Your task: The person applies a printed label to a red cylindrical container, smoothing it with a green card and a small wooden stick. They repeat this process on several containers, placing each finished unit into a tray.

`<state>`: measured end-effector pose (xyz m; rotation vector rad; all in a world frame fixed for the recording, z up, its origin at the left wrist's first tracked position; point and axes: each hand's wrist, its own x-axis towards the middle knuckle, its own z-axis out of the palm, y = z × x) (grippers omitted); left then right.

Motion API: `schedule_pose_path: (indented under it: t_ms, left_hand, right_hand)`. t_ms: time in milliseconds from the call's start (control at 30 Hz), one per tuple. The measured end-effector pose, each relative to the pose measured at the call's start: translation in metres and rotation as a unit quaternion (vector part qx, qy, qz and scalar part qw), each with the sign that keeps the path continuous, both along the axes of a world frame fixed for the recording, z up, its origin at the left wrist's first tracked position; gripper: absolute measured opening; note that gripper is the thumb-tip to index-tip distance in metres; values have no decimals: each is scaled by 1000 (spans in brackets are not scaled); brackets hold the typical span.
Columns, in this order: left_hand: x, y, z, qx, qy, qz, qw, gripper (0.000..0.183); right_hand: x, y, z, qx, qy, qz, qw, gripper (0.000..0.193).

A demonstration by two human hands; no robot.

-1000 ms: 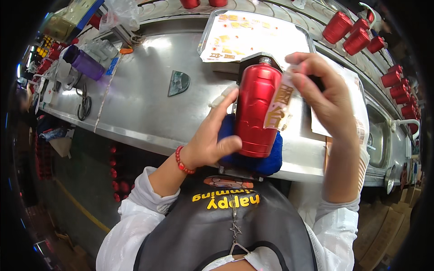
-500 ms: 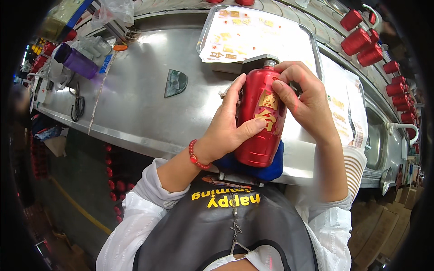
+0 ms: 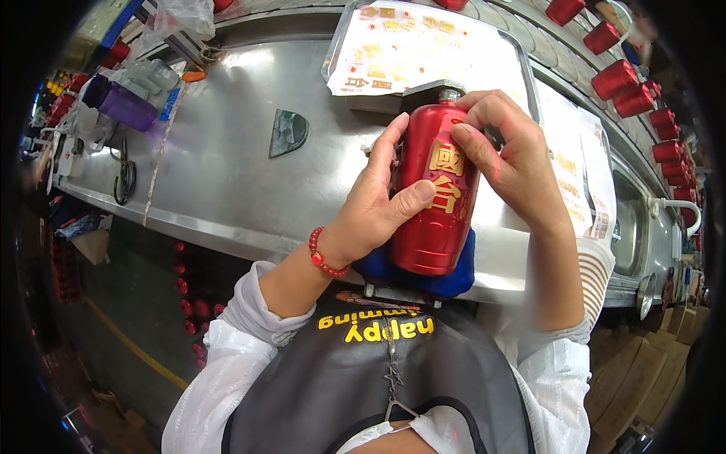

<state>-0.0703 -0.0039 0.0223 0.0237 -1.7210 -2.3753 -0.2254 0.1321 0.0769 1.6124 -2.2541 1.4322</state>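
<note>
A glossy red bottle [image 3: 427, 242] with large gold characters on its front leans in my hands, its neck pointing away from me. Its lower end rests against a blue cloth pad [image 3: 463, 265] near the table's front edge. My left hand [image 3: 376, 200] clasps the left side, thumb across the front beside the lower gold character. My right hand [image 3: 518, 159] is curled at the upper right shoulder. Its thumb presses on the surface just above the upper character, and its other fingers bend near the neck. Whether a small piece lies under that thumb, I cannot tell.
A dark green scraper [image 3: 290, 134] lies on the steel table [image 3: 219, 151]. Beyond the bottle sits a metal tray [image 3: 330, 59] with a sheet of gold decals [image 3: 431, 49]. Scissors [image 3: 124, 175] and a purple bottle [image 3: 130, 106] are at left. Red bottles [image 3: 614, 79] line the conveyor at right.
The whole view has shifted slightly. Both hands keep their hold on the bottle, the right thumb staying near its shoulder. Red bottles on the conveyor have moved along toward the lower right.
</note>
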Motion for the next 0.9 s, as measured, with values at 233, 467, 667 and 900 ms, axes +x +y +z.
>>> schedule_pose_path:
  t_ms: [233, 467, 667, 900]
  left_hand:
    - [-2, -2, -7, -53, 12, 4, 998, 91]
    - [-1, -3, -3, -5, 4, -1, 1000, 93]
    - [-1, -5, -4, -62, 9, 1, 998, 96]
    - [-2, -4, -8, -57, 14, 0, 998, 95]
  right_hand:
    - [1, 0, 0, 6, -6, -2, 1000, 18]
    - [4, 0, 2, 19, -27, -11, 999, 18]
    - [5, 0, 6, 26, -26, -15, 999, 18]
    - [5, 0, 7, 29, -34, -15, 999, 19]
